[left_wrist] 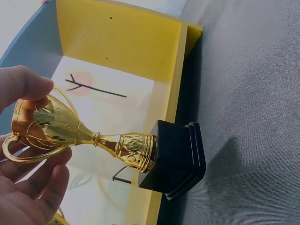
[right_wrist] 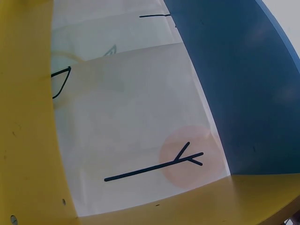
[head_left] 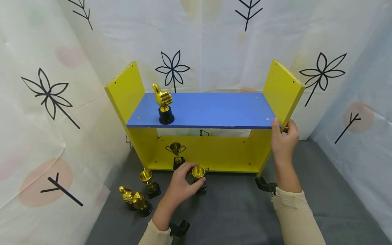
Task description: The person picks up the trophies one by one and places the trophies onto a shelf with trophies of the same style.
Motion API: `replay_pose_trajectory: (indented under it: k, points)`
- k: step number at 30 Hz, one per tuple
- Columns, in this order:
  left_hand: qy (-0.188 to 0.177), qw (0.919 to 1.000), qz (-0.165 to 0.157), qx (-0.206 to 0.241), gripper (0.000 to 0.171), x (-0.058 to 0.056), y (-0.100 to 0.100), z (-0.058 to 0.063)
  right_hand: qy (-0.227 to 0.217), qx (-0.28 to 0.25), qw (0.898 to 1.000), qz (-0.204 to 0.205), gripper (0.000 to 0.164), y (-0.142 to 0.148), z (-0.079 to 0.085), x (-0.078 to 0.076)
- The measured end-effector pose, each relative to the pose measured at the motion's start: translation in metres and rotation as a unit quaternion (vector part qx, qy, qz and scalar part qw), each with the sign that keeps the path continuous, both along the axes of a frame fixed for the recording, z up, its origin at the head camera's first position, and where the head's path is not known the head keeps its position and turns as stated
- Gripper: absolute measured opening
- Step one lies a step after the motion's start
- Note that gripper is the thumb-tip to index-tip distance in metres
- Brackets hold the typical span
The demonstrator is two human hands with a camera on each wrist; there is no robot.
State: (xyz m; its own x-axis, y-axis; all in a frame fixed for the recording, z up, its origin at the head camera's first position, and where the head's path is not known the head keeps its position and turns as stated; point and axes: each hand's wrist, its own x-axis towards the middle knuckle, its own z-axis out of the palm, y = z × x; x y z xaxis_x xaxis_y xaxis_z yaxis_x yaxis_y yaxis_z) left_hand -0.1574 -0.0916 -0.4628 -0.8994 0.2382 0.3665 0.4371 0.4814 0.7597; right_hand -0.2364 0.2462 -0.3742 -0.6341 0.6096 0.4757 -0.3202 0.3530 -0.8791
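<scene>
My left hand (head_left: pixel 180 187) holds a gold trophy cup (head_left: pixel 198 172) by its bowl, in front of the shelf's lower board. In the left wrist view, the thumb and fingers lie on opposite sides of the trophy cup (left_wrist: pixel 56 123), and its black base hangs just above the grey surface. My right hand (head_left: pixel 284 144) grips the right yellow side panel (head_left: pixel 283 92) of the shelf, thumb at the front corner of the blue board (head_left: pixel 211 110). The right wrist view shows the shelf's inside, but no hand.
A thumbs-up trophy (head_left: pixel 164 103) stands on the blue board. Another trophy cup (head_left: pixel 176 149) stands at the left of the yellow lower board (head_left: pixel 211 153). On the grey floor (head_left: pixel 229 214) at left are one more trophy cup (head_left: pixel 147 177) and two gold figure trophies (head_left: pixel 139 200).
</scene>
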Motion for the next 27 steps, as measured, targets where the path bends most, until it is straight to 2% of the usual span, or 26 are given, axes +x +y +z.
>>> replay_pose_trajectory:
  k: [6,16,21,27]
  points:
    - [-0.001,1.0000,-0.001,0.002,0.046,-0.0014,0.0010,0.0022,0.001,0.001,1.000,0.003,0.036,0.0016,-0.0003,0.0000]
    - [0.020,0.9998,0.002,0.000,0.047,-0.0034,0.0027,0.0040,0.020,-0.003,1.000,0.010,0.036,-0.0052,0.0078,0.0058]
    - [0.034,0.9994,-0.002,-0.005,0.048,-0.0040,0.0030,0.0054,0.014,-0.001,1.000,0.005,0.036,-0.0017,0.0036,0.0015]
    - [0.030,0.9995,-0.003,-0.007,0.048,-0.0045,0.0035,0.0063,0.005,-0.002,1.000,0.001,0.037,0.0010,0.0002,-0.0007]
